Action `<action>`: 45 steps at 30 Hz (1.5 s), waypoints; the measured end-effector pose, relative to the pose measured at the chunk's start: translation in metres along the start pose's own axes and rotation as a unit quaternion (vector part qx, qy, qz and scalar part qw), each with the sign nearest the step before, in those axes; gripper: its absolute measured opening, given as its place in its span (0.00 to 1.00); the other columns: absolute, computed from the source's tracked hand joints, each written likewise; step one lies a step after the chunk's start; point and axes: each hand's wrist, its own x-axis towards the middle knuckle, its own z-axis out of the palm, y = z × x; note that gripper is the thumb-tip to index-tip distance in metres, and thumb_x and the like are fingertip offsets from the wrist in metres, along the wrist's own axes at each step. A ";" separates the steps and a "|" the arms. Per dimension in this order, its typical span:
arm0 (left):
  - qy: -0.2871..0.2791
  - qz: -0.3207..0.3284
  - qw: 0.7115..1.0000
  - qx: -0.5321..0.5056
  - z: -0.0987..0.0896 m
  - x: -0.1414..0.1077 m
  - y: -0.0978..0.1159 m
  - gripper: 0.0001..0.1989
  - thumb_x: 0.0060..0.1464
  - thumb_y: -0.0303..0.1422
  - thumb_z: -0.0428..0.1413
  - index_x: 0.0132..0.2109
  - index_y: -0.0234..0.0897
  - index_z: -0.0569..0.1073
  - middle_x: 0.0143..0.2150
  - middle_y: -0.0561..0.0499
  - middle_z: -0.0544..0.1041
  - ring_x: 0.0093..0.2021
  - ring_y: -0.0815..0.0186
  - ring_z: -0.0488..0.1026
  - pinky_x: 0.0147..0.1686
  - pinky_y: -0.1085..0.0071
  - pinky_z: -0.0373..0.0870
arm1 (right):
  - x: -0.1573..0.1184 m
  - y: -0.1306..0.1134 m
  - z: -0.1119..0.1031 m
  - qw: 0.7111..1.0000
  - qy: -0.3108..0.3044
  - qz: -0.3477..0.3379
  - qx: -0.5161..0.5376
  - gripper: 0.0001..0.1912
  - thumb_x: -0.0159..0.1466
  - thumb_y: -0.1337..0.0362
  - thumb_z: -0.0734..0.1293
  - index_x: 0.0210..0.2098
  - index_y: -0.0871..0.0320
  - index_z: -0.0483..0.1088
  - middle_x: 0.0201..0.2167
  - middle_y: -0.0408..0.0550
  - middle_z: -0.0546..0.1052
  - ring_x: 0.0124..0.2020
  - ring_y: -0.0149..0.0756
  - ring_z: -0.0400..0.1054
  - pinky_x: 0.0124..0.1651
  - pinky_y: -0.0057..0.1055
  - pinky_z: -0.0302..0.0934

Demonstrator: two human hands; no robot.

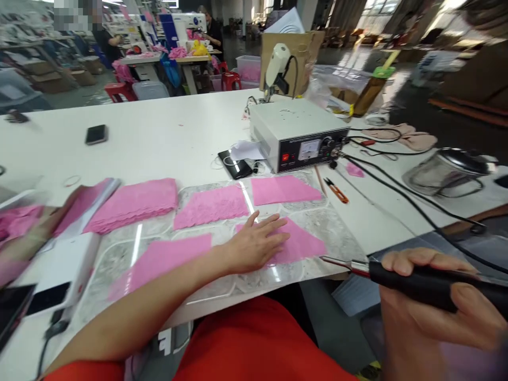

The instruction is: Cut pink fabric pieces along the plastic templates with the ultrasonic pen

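My left hand (260, 241) lies flat with fingers spread on a pink cut fabric piece (299, 244) near the table's front edge. My right hand (432, 296) is closed around a black handpiece with a thin metal tip (413, 283). Its tip is by the piece's lower right corner; I cannot tell whether they touch. Under my left forearm lies another pink piece (170, 259). Behind my hand are a lace-edged pink stack (214, 205) and a plain pink piece (283, 189). A thicker scalloped pink stack (135, 201) sits farther left.
A clear patterned mat (337, 227) covers the front of the white table (159, 132). A control box with a meter (304, 132) stands behind, its black cables running right. Orange-handled thread snips (336, 190), a lidded steel pot (448, 172), and phones lie around. People work at sewing machines beyond.
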 end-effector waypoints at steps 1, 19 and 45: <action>0.007 -0.008 1.000 -0.006 -0.003 -0.011 -0.002 0.17 0.67 0.31 0.44 0.58 0.36 0.70 0.66 0.42 0.63 0.68 0.55 0.56 0.65 0.45 0.50 | -0.005 0.000 0.002 1.000 -0.020 0.016 -0.002 0.11 0.37 0.63 0.59 0.19 0.56 0.70 0.17 0.42 0.66 0.15 0.30 0.58 0.16 0.31 0.49; -0.038 -0.086 0.994 -0.050 0.014 -0.109 0.002 0.23 0.66 0.23 0.40 0.64 0.39 0.63 0.68 0.51 0.60 0.71 0.59 0.49 0.68 0.47 0.42 | -0.063 0.027 0.057 0.951 -0.276 0.115 0.073 0.10 0.51 0.57 0.68 0.30 0.56 0.72 0.25 0.43 0.70 0.19 0.31 0.63 0.21 0.34 0.60; 0.045 -0.037 0.997 0.045 0.025 -0.112 0.002 0.20 0.68 0.26 0.42 0.62 0.41 0.67 0.64 0.49 0.67 0.69 0.59 0.54 0.68 0.49 0.42 | -0.083 0.033 0.066 0.917 -0.373 0.122 0.073 0.08 0.57 0.59 0.67 0.34 0.56 0.70 0.28 0.44 0.69 0.24 0.31 0.66 0.26 0.35 0.65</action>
